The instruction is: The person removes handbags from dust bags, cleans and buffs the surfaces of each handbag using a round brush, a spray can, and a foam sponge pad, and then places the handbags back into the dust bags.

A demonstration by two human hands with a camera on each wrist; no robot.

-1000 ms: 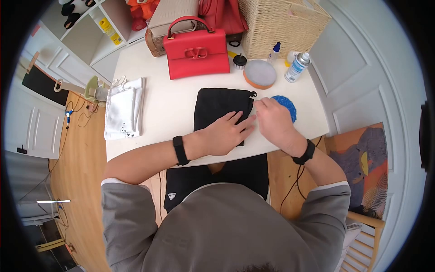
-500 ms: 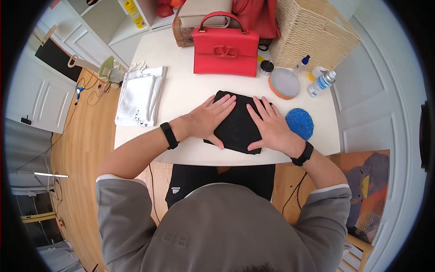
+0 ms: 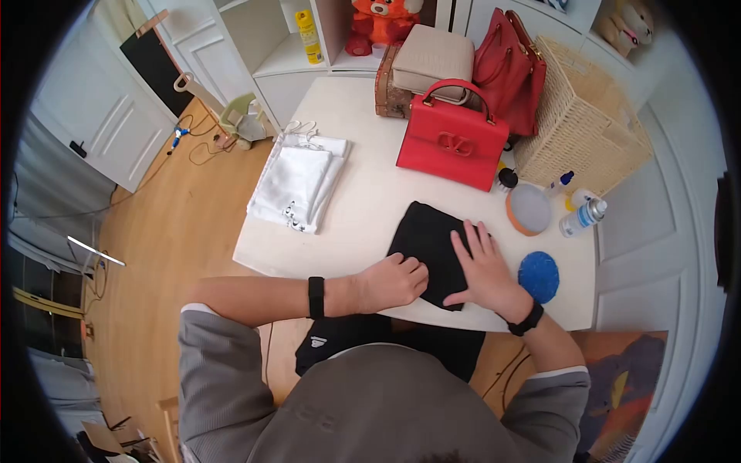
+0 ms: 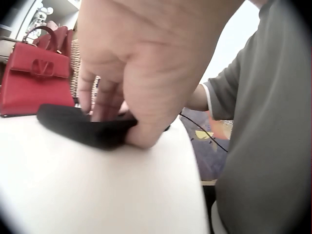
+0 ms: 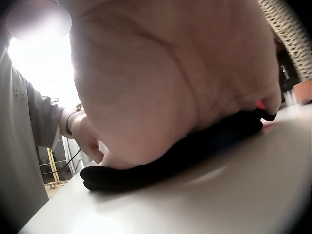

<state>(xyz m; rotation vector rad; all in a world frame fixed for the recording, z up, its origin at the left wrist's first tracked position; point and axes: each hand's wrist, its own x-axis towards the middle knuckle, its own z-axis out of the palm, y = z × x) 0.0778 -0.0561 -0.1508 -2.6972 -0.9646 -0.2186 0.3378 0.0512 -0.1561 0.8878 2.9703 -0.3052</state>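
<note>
A folded black cloth (image 3: pixel 431 235) lies at a slant near the front of the white table. At its left edge, my left hand (image 3: pixel 392 281) has its fingers curled and pinches the fabric. The left wrist view has the thumb low at the edge of the black cloth (image 4: pixel 73 124) and the fingertips on top. My right hand (image 3: pixel 494 276) rests spread over the right side, fingers straight and pointing away from me. Seen from the right wrist, that palm lies on the black cloth (image 5: pixel 146 176), whose folded layers show at the near end.
Folded white cloths (image 3: pixel 297 185) with cords lie on the left. Behind stand a red handbag (image 3: pixel 451 143), other bags and a woven basket (image 3: pixel 579 123). To the right are a blue disc (image 3: pixel 539 278), an orange-rimmed round pad (image 3: pixel 529 208) and a spray can (image 3: pixel 583 217).
Both hands first worked at the cloth's right edge, then lay flat on it. Now the left fingers have curled at its left edge while the right stays spread. The head view has shifted.
</note>
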